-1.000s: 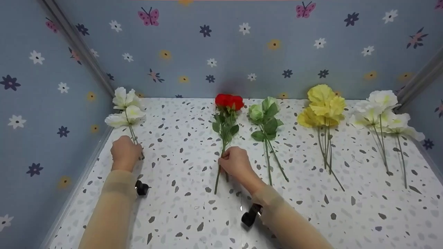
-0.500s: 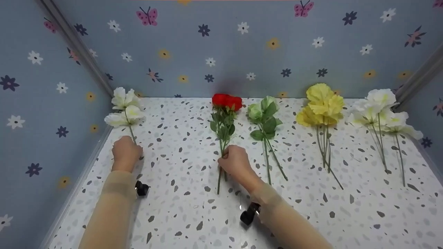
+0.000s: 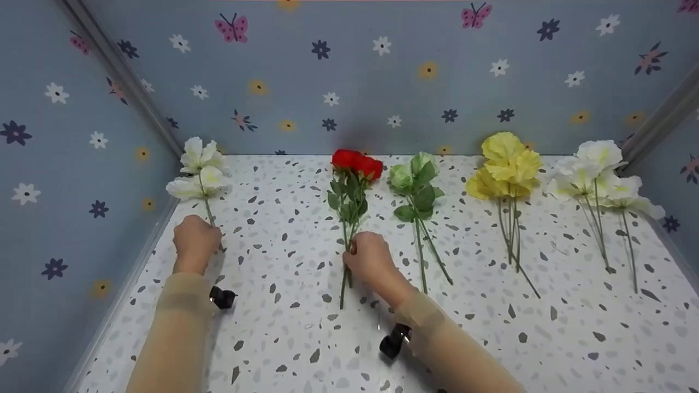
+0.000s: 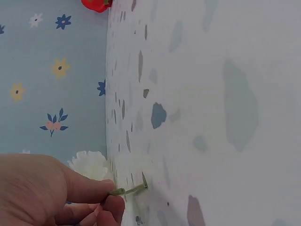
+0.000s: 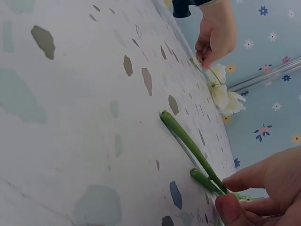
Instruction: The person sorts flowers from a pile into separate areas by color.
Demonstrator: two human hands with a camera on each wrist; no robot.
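Observation:
My left hand (image 3: 196, 243) pinches the stems of the white flowers (image 3: 200, 170) at the far left of the table. In the left wrist view, thumb and fingertips meet on a thin green stem (image 4: 136, 189), its cut end sticking out past them. Near the middle, my right hand (image 3: 375, 265) pinches the stems of the leafy red roses (image 3: 357, 165), whose heads lie by the back wall. Two green stem ends (image 5: 186, 139) jut from those fingers in the right wrist view, one longer than the other.
Pale green roses (image 3: 414, 174) lie just right of my right hand. Farther right are yellow flowers (image 3: 508, 166) and another white bunch (image 3: 598, 172), all stems toward me. A patterned blue wall (image 3: 349, 71) closes off the back, with more panels at both sides.
The red rose heads have shifted slightly left and fanned apart, while their lower stem ends have come closer together in my right hand. My left hand stays nearly in place on the white flowers.

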